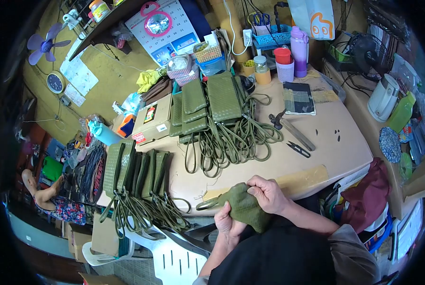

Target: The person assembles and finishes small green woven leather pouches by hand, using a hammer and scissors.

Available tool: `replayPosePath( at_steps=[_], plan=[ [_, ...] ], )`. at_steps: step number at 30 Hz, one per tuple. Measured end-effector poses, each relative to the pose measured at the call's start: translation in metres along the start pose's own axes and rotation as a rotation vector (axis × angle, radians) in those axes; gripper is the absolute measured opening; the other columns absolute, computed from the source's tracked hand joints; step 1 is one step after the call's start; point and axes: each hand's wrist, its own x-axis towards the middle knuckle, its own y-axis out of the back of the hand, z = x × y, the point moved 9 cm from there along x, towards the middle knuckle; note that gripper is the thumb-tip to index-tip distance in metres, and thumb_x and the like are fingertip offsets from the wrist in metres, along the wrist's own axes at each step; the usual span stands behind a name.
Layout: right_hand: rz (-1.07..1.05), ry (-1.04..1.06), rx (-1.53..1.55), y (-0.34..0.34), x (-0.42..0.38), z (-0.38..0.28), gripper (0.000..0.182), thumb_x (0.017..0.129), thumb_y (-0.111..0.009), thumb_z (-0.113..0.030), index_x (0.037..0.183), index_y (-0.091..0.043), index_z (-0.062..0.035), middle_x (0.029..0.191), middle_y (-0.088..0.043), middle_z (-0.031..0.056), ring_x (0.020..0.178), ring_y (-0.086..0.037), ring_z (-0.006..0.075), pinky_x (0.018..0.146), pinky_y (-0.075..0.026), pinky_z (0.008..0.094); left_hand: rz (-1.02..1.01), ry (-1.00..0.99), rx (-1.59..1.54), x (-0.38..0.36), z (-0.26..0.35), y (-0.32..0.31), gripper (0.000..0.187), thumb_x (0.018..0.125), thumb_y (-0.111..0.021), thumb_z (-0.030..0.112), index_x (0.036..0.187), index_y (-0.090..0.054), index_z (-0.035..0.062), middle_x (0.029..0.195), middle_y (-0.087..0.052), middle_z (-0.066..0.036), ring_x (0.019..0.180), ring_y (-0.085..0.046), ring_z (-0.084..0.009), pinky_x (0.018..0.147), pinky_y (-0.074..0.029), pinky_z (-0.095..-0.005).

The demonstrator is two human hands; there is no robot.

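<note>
My left hand [228, 222] pinches the lower left side of an olive-green pouch [245, 207], its thumb on the front face. Gripping the pouch's upper right edge is my right hand [268, 194], with its fingers curled in. The pouch is held near the table's front edge, and a strap loop [207, 204] sticks out at its left. Beyond my hands lies a pile of similar green pouches [224, 99] with long looped straps [226, 142]. Another row of green pouches [148, 173] sits to the left, straps hanging over the edge.
A hammer [298, 134] and black thread snips [299, 149] lie right of the pile, near a dark notebook [299, 99]. A cardboard box [153, 121] stands at the left. A purple bottle [299, 52] stands at the back. A white plastic chair [177, 259] is below the table.
</note>
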Motion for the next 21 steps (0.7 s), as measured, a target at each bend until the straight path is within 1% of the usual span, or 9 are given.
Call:
replayPosePath(
  at_steps=[2,6,8,9,10,12,16,18,21],
  plan=[
    [-0.019,0.058,0.045,0.000,0.003,-0.002,0.008,0.087,-0.057,-0.006,0.092,-0.056,0.0004,0.086,-0.059,0.0155,0.074,-0.061,0.0253,0.065,-0.047,0.0330,0.015,0.021,-0.015,0.000,-0.002,0.003,0.049,0.081,-0.064,0.020,0.124,-0.051,0.0026,0.122,-0.057,-0.013,0.115,-0.052,-0.0287,0.105,-0.035,-0.0441],
    [0.191,0.137,-0.065,0.014,0.008,-0.019,0.006,0.088,-0.057,-0.005,0.090,-0.058,0.0004,0.081,-0.058,0.0098,0.072,-0.057,0.0222,0.066,-0.045,0.0290,0.126,0.034,0.048,0.008,-0.009,0.009,0.050,0.076,-0.064,0.016,0.123,-0.051,0.0023,0.122,-0.057,-0.014,0.115,-0.052,-0.0282,0.106,-0.035,-0.0443],
    [0.264,0.099,0.021,0.018,0.004,-0.015,0.003,0.087,-0.058,-0.001,0.089,-0.058,0.0009,0.078,-0.056,0.0078,0.072,-0.054,0.0156,0.068,-0.044,0.0259,0.102,0.029,0.035,0.006,-0.016,-0.004,0.052,0.073,-0.062,0.014,0.123,-0.051,0.0026,0.121,-0.056,-0.014,0.116,-0.052,-0.0282,0.106,-0.035,-0.0442],
    [0.265,0.097,0.021,0.020,0.003,-0.015,0.003,0.087,-0.058,-0.001,0.089,-0.058,0.0009,0.078,-0.056,0.0078,0.072,-0.054,0.0156,0.068,-0.044,0.0259,0.053,0.063,0.034,0.006,-0.020,-0.008,0.055,0.075,-0.067,0.022,0.124,-0.051,0.0033,0.122,-0.056,-0.014,0.117,-0.051,-0.0280,0.107,-0.034,-0.0450],
    [0.262,0.115,-0.010,0.023,0.001,-0.018,0.003,0.087,-0.058,-0.002,0.088,-0.058,0.0008,0.077,-0.056,0.0075,0.070,-0.054,0.0147,0.066,-0.044,0.0255,0.053,0.063,0.033,0.006,-0.019,-0.008,0.055,0.075,-0.067,0.022,0.124,-0.051,0.0033,0.122,-0.056,-0.014,0.117,-0.051,-0.0280,0.107,-0.034,-0.0450],
    [0.258,0.132,-0.043,0.027,0.001,-0.024,0.003,0.088,-0.057,-0.002,0.087,-0.058,0.0007,0.076,-0.056,0.0072,0.068,-0.053,0.0139,0.065,-0.044,0.0250,-0.061,0.241,-0.261,0.004,-0.032,-0.022,0.056,0.078,-0.070,0.026,0.125,-0.050,0.0029,0.124,-0.055,-0.014,0.120,-0.049,-0.0280,0.108,-0.031,-0.0459],
    [0.213,0.206,0.048,0.025,0.003,-0.026,0.008,0.090,-0.057,-0.007,0.088,-0.059,0.0007,0.072,-0.055,0.0057,0.066,-0.051,0.0112,0.062,-0.042,0.0242,0.008,0.161,-0.124,0.005,-0.030,-0.008,0.054,0.081,-0.069,0.025,0.127,-0.050,0.0027,0.127,-0.054,-0.014,0.122,-0.047,-0.0281,0.109,-0.029,-0.0469],
    [0.234,0.204,0.132,0.027,0.005,-0.018,0.010,0.091,-0.057,-0.009,0.089,-0.060,0.0005,0.072,-0.055,0.0059,0.066,-0.050,0.0110,0.061,-0.042,0.0243,-0.027,0.136,-0.079,0.006,-0.028,-0.011,0.051,0.083,-0.067,0.019,0.127,-0.049,0.0022,0.128,-0.054,-0.013,0.123,-0.047,-0.0276,0.110,-0.028,-0.0467],
    [0.196,0.133,0.275,0.026,0.004,-0.007,0.015,0.092,-0.058,-0.014,0.090,-0.061,0.0000,0.071,-0.055,0.0069,0.064,-0.050,0.0135,0.060,-0.042,0.0258,-0.128,0.131,-0.044,0.003,-0.029,-0.012,0.054,0.082,-0.067,0.021,0.129,-0.048,0.0018,0.128,-0.053,-0.014,0.123,-0.046,-0.0292,0.110,-0.027,-0.0471]
  ],
)
